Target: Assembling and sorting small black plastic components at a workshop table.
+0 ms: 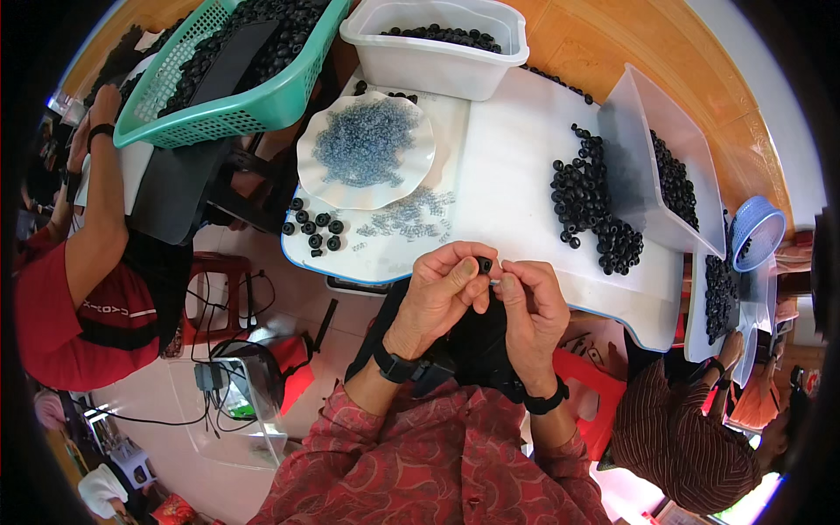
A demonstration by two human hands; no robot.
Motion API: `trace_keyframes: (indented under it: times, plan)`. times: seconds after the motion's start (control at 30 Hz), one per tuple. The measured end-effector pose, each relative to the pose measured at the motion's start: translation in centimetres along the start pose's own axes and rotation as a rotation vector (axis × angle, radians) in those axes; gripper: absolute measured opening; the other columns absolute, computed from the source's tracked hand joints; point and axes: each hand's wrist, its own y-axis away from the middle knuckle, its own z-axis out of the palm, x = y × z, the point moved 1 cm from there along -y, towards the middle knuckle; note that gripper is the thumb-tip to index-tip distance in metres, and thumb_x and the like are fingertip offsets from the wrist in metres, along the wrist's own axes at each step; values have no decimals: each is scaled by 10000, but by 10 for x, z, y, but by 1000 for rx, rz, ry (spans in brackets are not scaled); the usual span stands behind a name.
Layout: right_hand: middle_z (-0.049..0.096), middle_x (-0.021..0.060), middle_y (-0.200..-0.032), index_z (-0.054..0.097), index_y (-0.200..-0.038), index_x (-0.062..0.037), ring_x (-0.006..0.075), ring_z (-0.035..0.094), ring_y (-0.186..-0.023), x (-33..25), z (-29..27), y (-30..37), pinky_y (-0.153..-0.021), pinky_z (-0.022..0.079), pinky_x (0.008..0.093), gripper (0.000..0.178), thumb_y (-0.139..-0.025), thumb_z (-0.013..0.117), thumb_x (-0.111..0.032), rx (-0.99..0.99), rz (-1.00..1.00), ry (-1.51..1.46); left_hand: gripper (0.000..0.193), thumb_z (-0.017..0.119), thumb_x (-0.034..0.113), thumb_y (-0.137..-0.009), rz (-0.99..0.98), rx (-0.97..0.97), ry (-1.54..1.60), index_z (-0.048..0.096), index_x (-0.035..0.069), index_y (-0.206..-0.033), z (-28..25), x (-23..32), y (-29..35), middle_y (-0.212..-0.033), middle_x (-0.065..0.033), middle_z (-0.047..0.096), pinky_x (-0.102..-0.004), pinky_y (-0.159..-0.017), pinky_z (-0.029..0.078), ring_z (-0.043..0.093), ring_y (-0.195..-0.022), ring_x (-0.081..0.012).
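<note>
Just in front of the table edge, my two hands meet close together. My left hand (pixel 444 287) is closed and pinches a small black round plastic piece (pixel 484 263) between thumb and fingers. Beside it my right hand (pixel 530 302) is closed in a pinch, its fingertips on a small pale shiny bit that looks like a spring and is mostly hidden. A white scalloped plate (pixel 315 166) heaped with small metal coil springs (pixel 363 140) stands beyond my left hand. Loose springs (pixel 407 214) lie beside the plate, and several black pieces (pixel 317 229) sit near the table's left edge.
A white tub (pixel 437 66) of black pieces stands at the back. A clear bin (pixel 643 149) tips on its side at the right, next to a pile of black pieces (pixel 584 188). A green basket (pixel 236 118) is at the left. People work on both sides.
</note>
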Motion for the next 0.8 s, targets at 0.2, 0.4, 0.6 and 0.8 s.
trace_keyframes:
  times: [0.2, 0.4, 0.6, 0.8]
  plan:
    - [621, 79, -994, 652, -1061, 21, 136, 610, -831, -2, -2, -1, -735, 498, 237, 131, -932, 629, 25, -11, -28, -20, 293, 607, 141, -984, -27, -4, 35, 601, -68, -1190, 1, 0, 0, -958, -124, 637, -273, -579, 558, 503, -654, -92]
    - [586, 94, -1017, 690, -1075, 6, 164, 620, -827, -22, -8, -9, -720, 515, 254, 182, -906, 643, 56, -118, -160, 170, 297, 653, 83, -944, -35, -46, -59, 613, -69, -1196, 4, 6, 1, -895, -90, 655, -294, -599, 592, 583, -670, -112]
    - [545, 93, -1002, 712, -1094, -29, 180, 626, -805, -23, -15, -14, -694, 534, 271, 241, -875, 672, 64, -251, -228, 265, 301, 660, 30, -924, -102, -51, -214, 606, -80, -1198, 3, 13, 0, -857, -91, 672, -275, -583, 590, 627, -640, -124]
    - [562, 77, -958, 720, -1050, -30, 172, 625, -787, -20, -22, -17, -679, 528, 263, 226, -851, 691, 72, -309, -207, 263, 235, 672, 9, -907, -151, -11, -257, 637, -82, -1121, 2, 12, 1, -906, -125, 698, -278, -598, 612, 656, -656, -134]
